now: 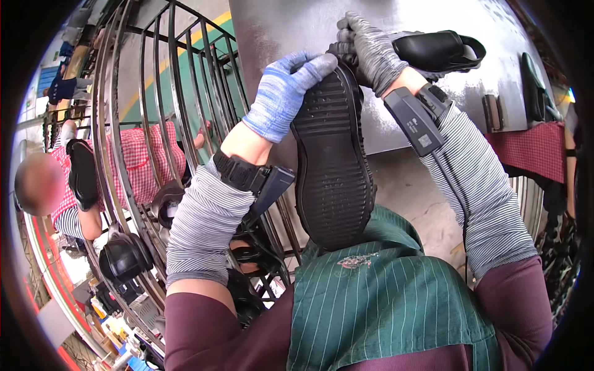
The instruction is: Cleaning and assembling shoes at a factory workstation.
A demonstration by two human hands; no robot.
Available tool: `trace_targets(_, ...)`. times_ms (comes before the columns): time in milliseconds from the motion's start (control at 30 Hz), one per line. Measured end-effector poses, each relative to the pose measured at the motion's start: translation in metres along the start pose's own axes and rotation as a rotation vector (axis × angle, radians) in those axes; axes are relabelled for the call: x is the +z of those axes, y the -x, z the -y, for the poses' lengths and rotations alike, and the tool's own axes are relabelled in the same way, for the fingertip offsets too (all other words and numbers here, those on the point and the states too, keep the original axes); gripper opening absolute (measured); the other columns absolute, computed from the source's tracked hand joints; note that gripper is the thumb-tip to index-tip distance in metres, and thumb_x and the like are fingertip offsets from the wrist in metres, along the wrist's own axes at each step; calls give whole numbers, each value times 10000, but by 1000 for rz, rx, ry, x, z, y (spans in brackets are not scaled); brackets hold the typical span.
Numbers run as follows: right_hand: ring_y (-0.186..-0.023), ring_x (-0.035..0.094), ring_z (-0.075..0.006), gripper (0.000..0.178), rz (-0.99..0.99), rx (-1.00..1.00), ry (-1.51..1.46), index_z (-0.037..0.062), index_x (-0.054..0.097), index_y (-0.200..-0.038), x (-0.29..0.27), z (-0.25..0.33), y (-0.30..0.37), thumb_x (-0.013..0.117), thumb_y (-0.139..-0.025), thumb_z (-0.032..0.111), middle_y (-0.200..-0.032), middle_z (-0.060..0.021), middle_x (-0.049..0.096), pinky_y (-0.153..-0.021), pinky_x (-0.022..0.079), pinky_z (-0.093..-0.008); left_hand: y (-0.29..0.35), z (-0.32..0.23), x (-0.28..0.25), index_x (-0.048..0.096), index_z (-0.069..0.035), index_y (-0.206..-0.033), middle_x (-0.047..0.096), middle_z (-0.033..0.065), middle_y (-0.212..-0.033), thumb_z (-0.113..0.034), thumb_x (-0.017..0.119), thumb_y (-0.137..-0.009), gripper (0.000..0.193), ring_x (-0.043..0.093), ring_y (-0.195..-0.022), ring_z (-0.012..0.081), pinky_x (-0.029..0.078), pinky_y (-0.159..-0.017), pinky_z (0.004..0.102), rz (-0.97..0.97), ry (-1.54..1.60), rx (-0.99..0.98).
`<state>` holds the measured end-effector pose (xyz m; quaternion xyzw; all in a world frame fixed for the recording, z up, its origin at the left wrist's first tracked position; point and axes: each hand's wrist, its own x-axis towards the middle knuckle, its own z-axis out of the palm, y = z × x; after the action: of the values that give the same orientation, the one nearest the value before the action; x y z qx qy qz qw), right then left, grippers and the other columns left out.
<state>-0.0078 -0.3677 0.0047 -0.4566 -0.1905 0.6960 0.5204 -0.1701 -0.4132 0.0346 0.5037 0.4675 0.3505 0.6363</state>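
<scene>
A black shoe [334, 161] is held up in front of me, its ridged sole facing me and its lower end against my apron. My left hand [288, 89], in a blue and white knit glove, is closed on the upper left of the sole, thumb near the tip. In a grey glove, my right hand [371, 55] is closed at the shoe's upper right edge, fingers curled round behind the tip. The shoe's upper is turned away from view. Just right of that hand, another black shoe [433, 52] lies on the metal table.
The grey metal table [284, 25] spans the top. Black metal rack bars [176, 80] run along my left, with black shoes [127, 256] on them. Beyond the rack is a person in a red checked garment [142, 154]. Dark shoes [535, 86] stand at the table's right end.
</scene>
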Motion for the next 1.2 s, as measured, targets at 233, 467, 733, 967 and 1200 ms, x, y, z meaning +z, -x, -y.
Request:
trace_targets(233, -420, 315, -79, 237, -148, -129, -162, 127, 479, -818, -8, 5, 31, 464, -960, 316, -528, 67, 345, -402, 308, -218, 18, -4, 15, 684, 18, -958, 681, 57, -806, -280, 742, -799, 343, 610, -722, 83, 499, -686, 221, -52, -35, 44)
trace_targets(467, -603, 510, -172, 286, -87, 170, 169, 44, 571, -917, -20, -32, -30, 428, -929, 291, -649, -43, 518, -584, 440, -301, -1, 2, 16, 684, 28, -958, 680, 61, -782, -276, 734, -804, 345, 606, -699, 90, 499, -660, 236, -130, -136, -24)
trace_targets(733, -469, 403, -99, 253, -84, 96, -169, 138, 472, -764, -3, -6, 8, 455, -951, 308, -540, 50, 422, -422, 327, -247, 11, -1, 14, 652, 31, -993, 660, 42, -816, -327, 722, -810, 408, 603, -724, 93, 493, -672, 226, -192, -66, -27)
trace_targets(967, -448, 382, -121, 272, -160, -77, -118, 131, 462, -875, -27, -2, 28, 434, -961, 388, -546, 46, 384, -416, 317, -277, 35, -11, 34, 650, 44, -1001, 662, 49, -853, -324, 747, -794, 433, 589, -780, 95, 474, -723, 225, -212, -120, 98)
trace_targets(1200, -513, 451, -112, 278, 1, 242, 102, 71, 548, -952, -13, -31, -33, 463, -947, 336, -607, 16, 465, -497, 416, -255, 6, 5, 18, 682, 33, -965, 674, 54, -774, -251, 734, -815, 325, 590, -703, 87, 492, -659, 236, -305, -118, 19)
